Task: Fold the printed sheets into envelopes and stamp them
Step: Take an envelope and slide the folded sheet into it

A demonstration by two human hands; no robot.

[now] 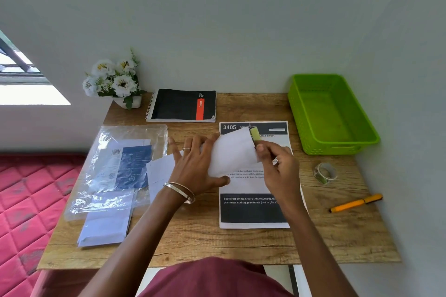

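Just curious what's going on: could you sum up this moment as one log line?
left hand holds envelope | right hand pinches yellow-green stamp at its corner | printed sheet flat beneath

Wooden desk (241, 243) against grey wall (217, 19)

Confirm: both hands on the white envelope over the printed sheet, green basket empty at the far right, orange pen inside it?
Not quite. The head view shows the orange pen lying on the table, nearer than the green basket, not inside it. The rest holds: left hand and right hand hold the white envelope over the printed sheet.
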